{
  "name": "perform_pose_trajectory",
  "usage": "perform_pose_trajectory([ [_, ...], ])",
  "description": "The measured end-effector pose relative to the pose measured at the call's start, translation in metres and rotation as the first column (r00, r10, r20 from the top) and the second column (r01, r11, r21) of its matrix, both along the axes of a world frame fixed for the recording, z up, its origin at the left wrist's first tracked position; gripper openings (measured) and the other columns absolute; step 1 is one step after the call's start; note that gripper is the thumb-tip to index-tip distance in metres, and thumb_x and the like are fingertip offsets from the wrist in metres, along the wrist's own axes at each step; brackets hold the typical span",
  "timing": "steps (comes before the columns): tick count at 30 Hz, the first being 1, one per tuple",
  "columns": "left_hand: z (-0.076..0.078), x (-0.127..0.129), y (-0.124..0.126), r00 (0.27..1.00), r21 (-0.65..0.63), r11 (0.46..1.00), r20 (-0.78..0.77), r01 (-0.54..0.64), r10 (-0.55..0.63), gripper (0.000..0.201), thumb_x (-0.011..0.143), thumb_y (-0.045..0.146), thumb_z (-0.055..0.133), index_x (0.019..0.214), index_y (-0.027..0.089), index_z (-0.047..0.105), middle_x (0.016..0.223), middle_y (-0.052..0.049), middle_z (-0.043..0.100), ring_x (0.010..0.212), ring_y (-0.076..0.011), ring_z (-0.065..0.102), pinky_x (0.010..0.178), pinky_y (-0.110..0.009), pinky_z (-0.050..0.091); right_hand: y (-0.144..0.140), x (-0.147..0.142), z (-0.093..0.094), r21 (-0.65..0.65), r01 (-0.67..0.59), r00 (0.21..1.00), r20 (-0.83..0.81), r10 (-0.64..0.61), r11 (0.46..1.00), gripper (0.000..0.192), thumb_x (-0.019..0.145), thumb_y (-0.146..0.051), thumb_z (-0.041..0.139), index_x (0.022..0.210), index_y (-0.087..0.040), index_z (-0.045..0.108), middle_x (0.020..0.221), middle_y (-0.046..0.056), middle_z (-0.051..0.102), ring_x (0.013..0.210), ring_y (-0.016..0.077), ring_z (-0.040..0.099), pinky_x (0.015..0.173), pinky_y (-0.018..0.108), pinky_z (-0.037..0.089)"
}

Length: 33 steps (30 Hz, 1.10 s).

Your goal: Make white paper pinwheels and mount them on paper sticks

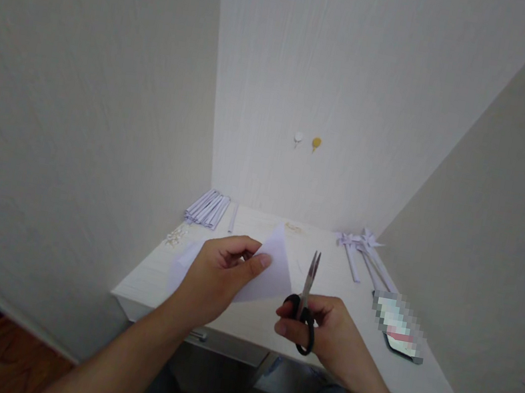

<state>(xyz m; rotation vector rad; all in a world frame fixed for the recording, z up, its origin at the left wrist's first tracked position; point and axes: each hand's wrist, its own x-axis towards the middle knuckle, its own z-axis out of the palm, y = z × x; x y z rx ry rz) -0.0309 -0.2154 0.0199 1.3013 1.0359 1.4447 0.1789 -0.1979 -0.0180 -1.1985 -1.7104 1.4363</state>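
Observation:
A pale lilac sheet of paper (274, 270) is pinched between the thumb and fingers of my left hand (223, 274), one corner pointing up. My right hand (317, 331) grips black-handled scissors (309, 286) by their finger loops. The blades point upward, slightly parted, just right of the paper and apart from it. More pale paper (181, 267) lies on the table to the left, partly hidden behind my left hand.
On the white table (146, 281), rolled paper sticks (208, 207) and small white pieces (177, 234) lie at left. Paper pinwheel-like shapes on sticks (360, 246) lie back right, near a blurred phone (398, 332). Two hooks (316, 143) hang on the back wall; side walls enclose the table.

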Motion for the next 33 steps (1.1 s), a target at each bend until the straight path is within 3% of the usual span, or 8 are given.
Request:
perform_pose_trajectory([
  [4, 0.0, 0.001, 0.004, 1.0, 0.009, 1.0, 0.018, -0.006, 0.006, 0.019, 0.079, 0.036, 0.079, 0.079, 0.017, 0.076, 0.069, -0.001, 0.07, 0.058, -0.0114, 0.058, 0.051, -0.02, 0.042, -0.001, 0.002, 0.006, -0.024, -0.019, 0.998, -0.06, 0.017, 1.0, 0.031, 0.061, -0.037, 0.093, 0.068, -0.016, 0.072, 0.058, -0.004, 0.056, 0.056, 0.0103, 0.041, 0.054, 0.026, 0.03],
  [8, 0.004, 0.001, 0.005, 0.998, -0.007, 1.0, 0.048, 0.03, -0.03, 0.021, 0.077, 0.037, 0.08, 0.079, 0.017, 0.075, 0.071, -0.002, 0.072, 0.059, -0.0118, 0.059, 0.052, -0.02, 0.043, -0.001, 0.001, 0.009, -0.062, -0.048, 0.986, -0.16, 0.038, 0.997, 0.045, 0.059, -0.044, 0.094, 0.062, -0.018, 0.058, 0.053, -0.008, 0.044, 0.051, 0.0079, 0.032, 0.049, 0.025, 0.024],
  [14, 0.009, 0.002, 0.002, 0.999, -0.014, 1.0, 0.038, 0.015, -0.015, 0.023, 0.077, 0.038, 0.08, 0.072, 0.017, 0.071, 0.062, 0.002, 0.065, 0.052, -0.0091, 0.052, 0.047, -0.019, 0.037, -0.005, -0.004, 0.014, 0.033, -0.159, 0.974, -0.156, 0.162, 0.987, 0.052, 0.071, -0.062, 0.084, 0.074, -0.019, 0.056, 0.062, -0.007, 0.044, 0.056, 0.0091, 0.031, 0.051, 0.025, 0.022],
  [20, 0.009, 0.001, -0.001, 0.999, -0.012, 0.999, 0.002, 0.037, -0.036, 0.024, 0.078, 0.039, 0.079, 0.073, 0.017, 0.071, 0.065, 0.001, 0.067, 0.055, -0.0106, 0.055, 0.047, -0.02, 0.037, -0.009, -0.004, 0.015, 0.11, -0.192, 0.976, -0.086, 0.202, 0.975, 0.056, 0.072, -0.07, 0.079, 0.078, -0.018, 0.06, 0.067, -0.003, 0.049, 0.063, 0.0122, 0.036, 0.056, 0.027, 0.026],
  [33, 0.006, 0.002, 0.0, 0.999, -0.005, 1.0, -0.031, 0.018, -0.018, 0.025, 0.082, 0.036, 0.076, 0.069, 0.017, 0.065, 0.061, 0.003, 0.061, 0.053, -0.009, 0.05, 0.048, -0.019, 0.036, -0.012, -0.011, 0.01, 0.127, -0.134, 0.985, -0.09, 0.146, 0.983, 0.058, 0.075, -0.073, 0.075, 0.075, -0.019, 0.056, 0.067, -0.004, 0.048, 0.064, 0.0129, 0.038, 0.059, 0.029, 0.026],
])
